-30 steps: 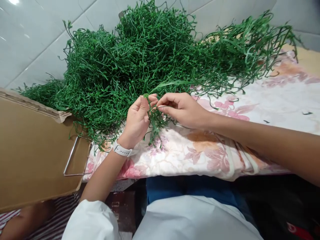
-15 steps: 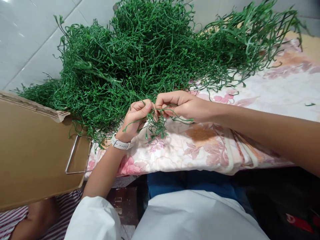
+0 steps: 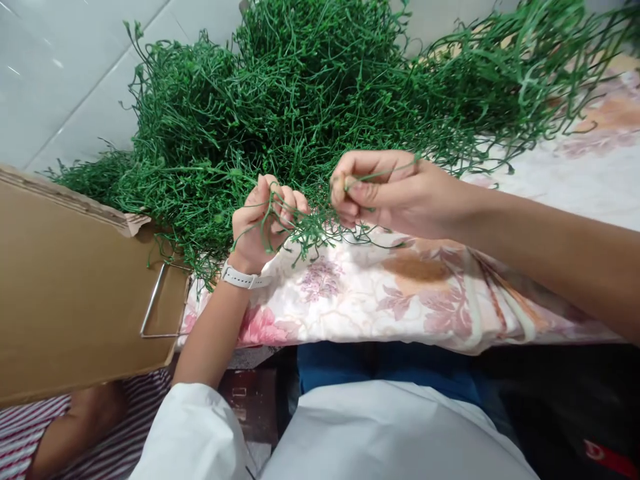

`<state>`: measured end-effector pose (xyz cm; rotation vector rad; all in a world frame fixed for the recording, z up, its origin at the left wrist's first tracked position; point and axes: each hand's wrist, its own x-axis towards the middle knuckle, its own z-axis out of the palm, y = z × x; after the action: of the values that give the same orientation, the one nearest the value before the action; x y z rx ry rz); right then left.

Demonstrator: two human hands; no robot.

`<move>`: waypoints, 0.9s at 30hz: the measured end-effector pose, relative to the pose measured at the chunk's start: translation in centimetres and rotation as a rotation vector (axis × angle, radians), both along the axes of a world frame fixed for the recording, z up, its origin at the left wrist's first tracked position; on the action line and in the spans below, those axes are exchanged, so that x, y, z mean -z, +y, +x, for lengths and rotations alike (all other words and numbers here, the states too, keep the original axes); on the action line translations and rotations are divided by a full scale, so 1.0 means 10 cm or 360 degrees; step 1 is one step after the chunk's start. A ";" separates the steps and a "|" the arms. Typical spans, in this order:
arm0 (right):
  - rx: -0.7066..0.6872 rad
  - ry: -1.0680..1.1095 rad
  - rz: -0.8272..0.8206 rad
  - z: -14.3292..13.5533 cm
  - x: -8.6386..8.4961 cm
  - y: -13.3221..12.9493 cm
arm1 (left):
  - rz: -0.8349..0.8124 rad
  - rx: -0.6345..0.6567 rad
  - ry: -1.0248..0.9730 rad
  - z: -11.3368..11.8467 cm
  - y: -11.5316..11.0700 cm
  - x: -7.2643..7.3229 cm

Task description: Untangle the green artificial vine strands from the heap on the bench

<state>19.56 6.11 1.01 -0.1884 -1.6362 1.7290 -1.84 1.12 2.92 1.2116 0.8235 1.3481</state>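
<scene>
A large heap of thin green stems [image 3: 300,100] lies along the back of the flowered cloth [image 3: 340,313]. My left hand [image 3: 263,220], with a white watch band on its wrist, is half curled round a few green stems that cross its palm and fingers. To its right, my right hand [image 3: 383,190] pinches a thin green strand between thumb and fingers. A small tangled bunch of green stems [image 3: 315,233] hangs between and below the hands, over the cloth. The two hands are apart.
A brown cardboard box [image 3: 75,287] stands at the left, with a bent metal wire frame [image 3: 153,300] by its edge. Below it, another person's arm [image 3: 80,427] and striped clothing show. A white tiled wall [image 3: 65,67] is behind the heap.
My hands have moved apart from each other, the right one up and to the right. The fingers of my left hand have loosened. The view has shifted slightly.
</scene>
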 end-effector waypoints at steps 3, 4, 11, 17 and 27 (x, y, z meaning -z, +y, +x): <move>0.0285 -0.0089 -0.0105 -0.01 0.07 0.10 | -0.0114 -0.0063 0.0021 0.05 0.00 -0.06; 0.0341 -0.0113 -0.0125 -0.01 0.10 0.13 | -0.0142 -0.0078 0.0024 0.06 -0.01 -0.06; 0.0425 -0.0116 -0.0290 -0.04 0.13 0.16 | -0.0120 -0.0031 0.0022 -0.04 0.00 -0.07; 0.0701 -0.0120 -0.0398 -0.03 0.20 0.29 | -0.0246 -0.0135 0.0199 -0.07 0.09 -0.01; 0.0739 -0.0338 -0.0296 -0.02 0.14 0.30 | -0.0445 -0.0276 0.0303 0.01 0.07 0.02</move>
<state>19.38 9.16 -0.37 -0.7993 -1.4282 1.5307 -1.72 1.83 2.71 1.0763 1.2332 1.2171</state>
